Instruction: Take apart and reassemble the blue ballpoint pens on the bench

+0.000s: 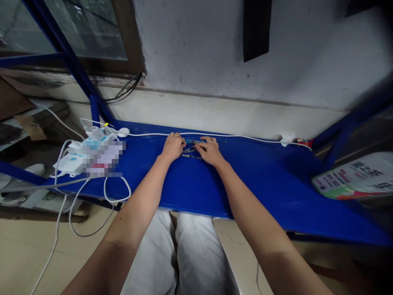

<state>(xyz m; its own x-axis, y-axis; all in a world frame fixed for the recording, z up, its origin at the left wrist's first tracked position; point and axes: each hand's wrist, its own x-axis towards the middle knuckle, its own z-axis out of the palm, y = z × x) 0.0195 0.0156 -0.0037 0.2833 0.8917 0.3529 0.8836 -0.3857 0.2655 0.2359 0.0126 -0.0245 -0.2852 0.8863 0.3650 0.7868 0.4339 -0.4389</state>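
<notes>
Several slim pens [190, 150], some with clear or blue parts and some dark, lie side by side near the back of the blue shelf top [196, 184]. My left hand [173, 146] has its fingers curled at the pens' left ends, with a ring on one finger. From the other side, my right hand [211, 150] bends its thumb and fingers over the right ends. The pens show in the gap between both hands, while my fingers hide their tips. One pen [192, 156] lies slightly nearer to me than the rest.
A white cable [147, 134] runs along the back edge to a white plug [287, 139]. White power strips [72, 159] and looped cords crowd the left end, beside a blurred-out packet [102, 157]. A labelled bottle [353, 176] lies at right. Blue frame posts [95, 107] rise at the sides.
</notes>
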